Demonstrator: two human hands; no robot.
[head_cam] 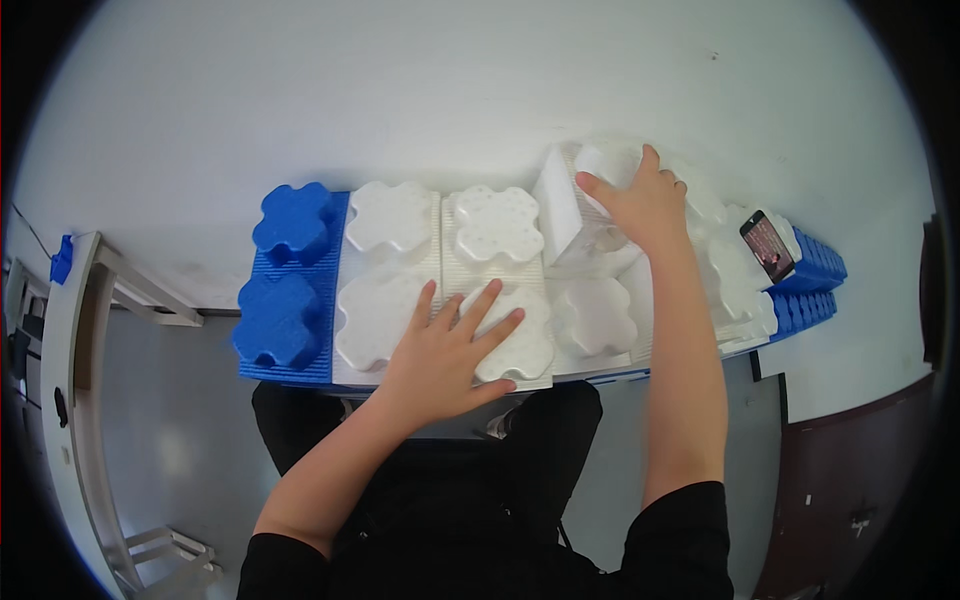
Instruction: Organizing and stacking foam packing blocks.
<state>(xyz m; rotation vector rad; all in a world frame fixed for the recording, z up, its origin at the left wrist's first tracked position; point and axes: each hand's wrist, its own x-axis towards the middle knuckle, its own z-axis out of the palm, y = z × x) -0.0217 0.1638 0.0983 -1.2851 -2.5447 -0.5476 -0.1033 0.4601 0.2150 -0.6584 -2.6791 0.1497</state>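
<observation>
A row of large foam building blocks with lobed studs lies in front of me. My left hand [439,364] is spread flat over two of the white ones, a left white block [375,319] and a speckled white block [497,225]. Farther right, my right hand [649,202] has its thumb and fingers around the stud of a raised white foam block [559,206]. That block's side wall shows above its neighbours, and my hand hides part of its top. Below it sits another white stud [596,316].
A blue foam block [289,319] ends the row at left. At right, a phone [766,246] with its screen lit lies on white blocks, beside stacked blue blocks [802,311]. A wall [450,90] rises behind. A wooden table [82,360] stands at far left.
</observation>
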